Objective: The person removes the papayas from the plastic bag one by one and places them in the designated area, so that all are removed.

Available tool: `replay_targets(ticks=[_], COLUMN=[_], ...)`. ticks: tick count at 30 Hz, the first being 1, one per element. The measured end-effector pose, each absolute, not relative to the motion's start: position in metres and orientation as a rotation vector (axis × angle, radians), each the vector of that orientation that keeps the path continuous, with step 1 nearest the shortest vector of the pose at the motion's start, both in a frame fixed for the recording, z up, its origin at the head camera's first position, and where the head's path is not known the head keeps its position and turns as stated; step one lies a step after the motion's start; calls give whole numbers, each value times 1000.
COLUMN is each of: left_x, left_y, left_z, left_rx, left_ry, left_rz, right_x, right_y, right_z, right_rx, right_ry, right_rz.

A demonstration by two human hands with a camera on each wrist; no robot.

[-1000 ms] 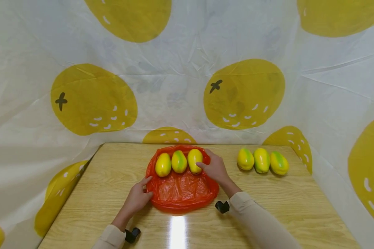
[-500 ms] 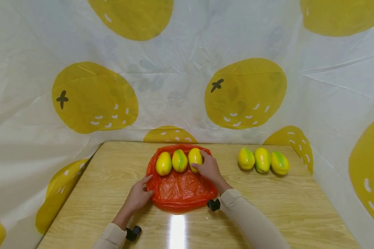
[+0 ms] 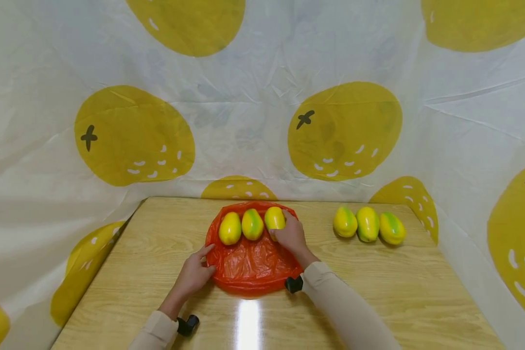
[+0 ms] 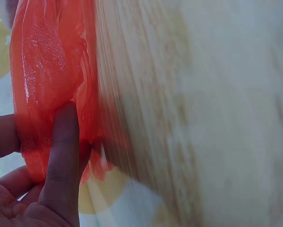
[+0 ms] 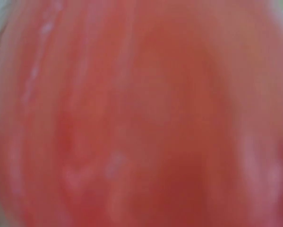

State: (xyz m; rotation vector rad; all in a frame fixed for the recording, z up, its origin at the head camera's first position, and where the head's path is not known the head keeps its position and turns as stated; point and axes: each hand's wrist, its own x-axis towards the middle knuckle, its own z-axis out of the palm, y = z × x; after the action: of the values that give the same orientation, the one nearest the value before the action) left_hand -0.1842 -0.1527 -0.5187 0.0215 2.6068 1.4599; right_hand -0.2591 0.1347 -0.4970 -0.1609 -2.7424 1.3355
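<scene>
A red plastic bag, its edge raised like a rim, lies spread open on the table. Inside it stand three yellow-green mangoes in a row: a left one, a middle one and a right one. My right hand grips the right mango, thumb in front and fingers round its right side. At the bag's left edge my left hand pinches the red plastic, thumb on one side and fingers on the other. Blurred red plastic fills the right wrist view, hiding the right fingers there.
Three more mangoes stand in a row at the back right of the wooden table: one left, one middle, one right. A white curtain printed with yellow fruit hangs behind the table and at both sides.
My right hand has moved left from the bag's right edge onto the right mango and closed round it. The left hand has stayed at the bag's left edge.
</scene>
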Motion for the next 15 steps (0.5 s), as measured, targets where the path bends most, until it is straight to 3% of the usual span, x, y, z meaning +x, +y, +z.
replay_targets(ticks=[15], left_x=[-184], left_y=[-151], left_z=[-518], left_rx=[13], left_ry=[2599], left_rz=[1472], right_x=[-247], right_y=[140], right_z=[-483], right_rx=[-302], right_ry=[-2682], right_rz=[1521])
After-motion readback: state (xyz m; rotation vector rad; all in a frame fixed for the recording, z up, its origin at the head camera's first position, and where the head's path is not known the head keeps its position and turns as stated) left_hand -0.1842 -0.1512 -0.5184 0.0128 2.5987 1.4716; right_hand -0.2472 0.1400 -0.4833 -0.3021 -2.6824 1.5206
